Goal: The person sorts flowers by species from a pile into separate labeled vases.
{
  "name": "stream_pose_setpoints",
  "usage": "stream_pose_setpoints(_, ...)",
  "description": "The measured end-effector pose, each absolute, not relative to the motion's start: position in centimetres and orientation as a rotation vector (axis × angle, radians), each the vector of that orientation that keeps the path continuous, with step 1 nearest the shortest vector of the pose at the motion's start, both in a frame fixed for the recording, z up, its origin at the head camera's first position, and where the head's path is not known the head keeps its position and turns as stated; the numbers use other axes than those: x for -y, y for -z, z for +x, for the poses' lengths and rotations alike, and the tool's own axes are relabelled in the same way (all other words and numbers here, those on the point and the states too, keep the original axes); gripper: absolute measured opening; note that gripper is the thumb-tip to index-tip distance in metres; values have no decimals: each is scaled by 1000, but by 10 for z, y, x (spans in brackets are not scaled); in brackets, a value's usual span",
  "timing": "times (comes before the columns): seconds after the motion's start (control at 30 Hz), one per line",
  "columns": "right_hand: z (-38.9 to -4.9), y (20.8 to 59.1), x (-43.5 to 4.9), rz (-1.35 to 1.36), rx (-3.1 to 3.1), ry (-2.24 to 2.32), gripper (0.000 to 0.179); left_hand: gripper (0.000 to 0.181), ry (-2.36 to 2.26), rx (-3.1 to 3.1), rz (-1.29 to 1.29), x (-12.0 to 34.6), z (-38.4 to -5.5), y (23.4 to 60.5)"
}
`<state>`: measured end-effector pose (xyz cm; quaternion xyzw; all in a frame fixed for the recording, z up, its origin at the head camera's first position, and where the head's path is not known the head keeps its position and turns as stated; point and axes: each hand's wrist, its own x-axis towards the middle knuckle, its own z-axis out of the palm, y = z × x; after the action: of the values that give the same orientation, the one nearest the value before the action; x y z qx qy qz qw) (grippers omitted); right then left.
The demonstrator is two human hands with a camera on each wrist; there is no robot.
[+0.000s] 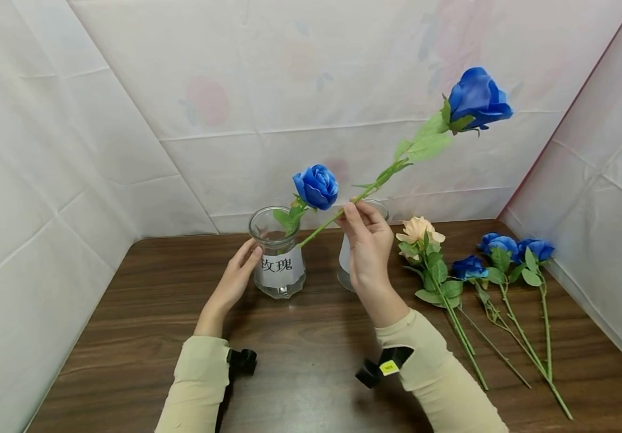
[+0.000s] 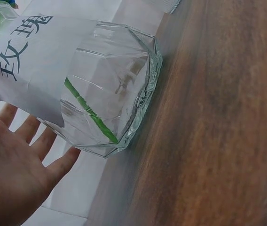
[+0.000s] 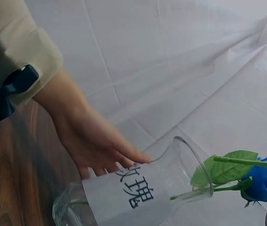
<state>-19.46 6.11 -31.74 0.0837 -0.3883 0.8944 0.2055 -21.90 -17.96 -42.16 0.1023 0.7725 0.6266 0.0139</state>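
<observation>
A glass vase (image 1: 284, 287) with a white paper label of dark characters stands upright on the table. My left hand (image 1: 233, 279) rests its fingers against the vase's left side; in the left wrist view its fingers (image 2: 43, 141) are spread along the glass. One blue rose (image 1: 316, 187) leans out of the vase, and its green stem (image 2: 89, 110) shows through the glass. My right hand (image 1: 369, 246) pinches the stem of another blue rose (image 1: 476, 102) between thumb and fingers. That rose slants up to the right, its lower stem end (image 3: 223, 159) near the vase's mouth.
A second labelled glass vase (image 1: 344, 278) stands partly hidden behind my right hand. To the right on the wooden table (image 1: 300, 373) lie a peach flower (image 1: 420, 230) and several blue roses (image 1: 497, 243). White cloth (image 1: 267, 150) walls off the back and sides.
</observation>
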Motion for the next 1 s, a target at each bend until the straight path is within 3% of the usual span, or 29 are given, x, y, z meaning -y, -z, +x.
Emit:
stream_pose_setpoints(0.43, -207, 329, -28, 116, 1046, -2439, 16, 53, -1988, -2393, 365, 179, -220, 423)
stream_pose_setpoints(1.0, -229, 364, 1, 31, 1448, -2142, 7, 58, -1956, -2410, 311, 180, -220, 424)
